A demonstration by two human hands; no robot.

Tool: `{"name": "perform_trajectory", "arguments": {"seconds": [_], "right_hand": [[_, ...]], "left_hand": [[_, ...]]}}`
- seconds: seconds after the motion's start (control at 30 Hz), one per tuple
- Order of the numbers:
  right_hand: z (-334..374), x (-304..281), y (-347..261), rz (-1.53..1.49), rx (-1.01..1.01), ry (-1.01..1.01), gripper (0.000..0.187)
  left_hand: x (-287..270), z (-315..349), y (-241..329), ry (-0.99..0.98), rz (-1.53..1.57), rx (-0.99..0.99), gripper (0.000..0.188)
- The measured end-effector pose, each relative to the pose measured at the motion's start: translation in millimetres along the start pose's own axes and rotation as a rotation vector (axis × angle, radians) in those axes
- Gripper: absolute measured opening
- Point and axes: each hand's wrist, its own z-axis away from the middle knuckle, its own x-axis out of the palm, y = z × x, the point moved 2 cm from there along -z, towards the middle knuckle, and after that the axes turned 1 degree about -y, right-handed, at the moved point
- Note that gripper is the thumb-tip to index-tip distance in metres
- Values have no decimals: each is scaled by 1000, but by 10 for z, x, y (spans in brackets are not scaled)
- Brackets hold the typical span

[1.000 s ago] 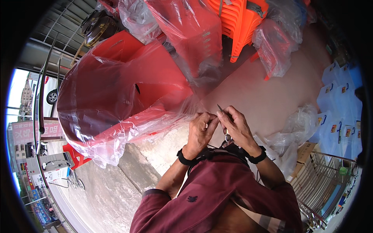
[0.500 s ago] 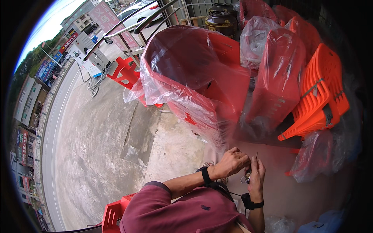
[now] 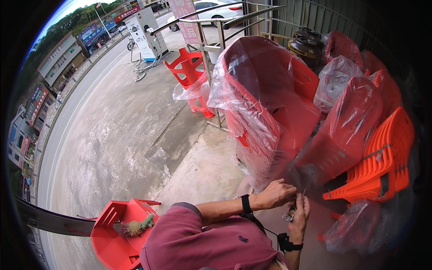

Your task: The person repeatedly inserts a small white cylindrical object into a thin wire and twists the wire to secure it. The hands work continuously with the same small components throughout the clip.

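Observation:
My right hand (image 3: 299,216) is closed around a small metal bunch that looks like keys (image 3: 290,213), with a thin pointed piece (image 3: 304,191) sticking up from the fingers. Close beside it, my left hand (image 3: 278,194) is curled shut, its fingertips near the top of the bunch. What those fingers pinch is hidden. Both hands are in front of my chest, below a tall stack of red plastic chairs (image 3: 294,123) wrapped in clear film.
Right of that stack are another wrapped red stack (image 3: 346,128) and strapped orange chairs (image 3: 382,162). Dark jars (image 3: 306,47) stand behind. A metal railing (image 3: 220,36) and red stool (image 3: 188,72) are beyond. At lower left, a red chair (image 3: 108,234) bears a brush-like bundle (image 3: 137,226).
My view has swung left, so the chair stacks appear farther right and lower. More of the lower-left red chair and its bundle shows. My hands keep nearly the same closed pose together.

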Motion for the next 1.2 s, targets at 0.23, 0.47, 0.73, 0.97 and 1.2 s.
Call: {"name": "perform_trajectory", "arguments": {"seconds": [0.23,0.47,0.73,0.97,1.2], "right_hand": [[18,149,202,-42,116,-80,28],[53,88,450,-24,213,-25,28],[-59,118,798,-67,280,-89,26],[-17,160,857,13,324,-67,28],[528,-415,947,19,446,212,27]], "left_hand": [[-65,311,32,27,-35,-102,12],[45,483,48,-27,-20,-172,16],[51,682,-12,-37,2,-270,16],[82,798,-101,-89,97,-367,11],[728,881,161,-207,320,-306,15]]}}
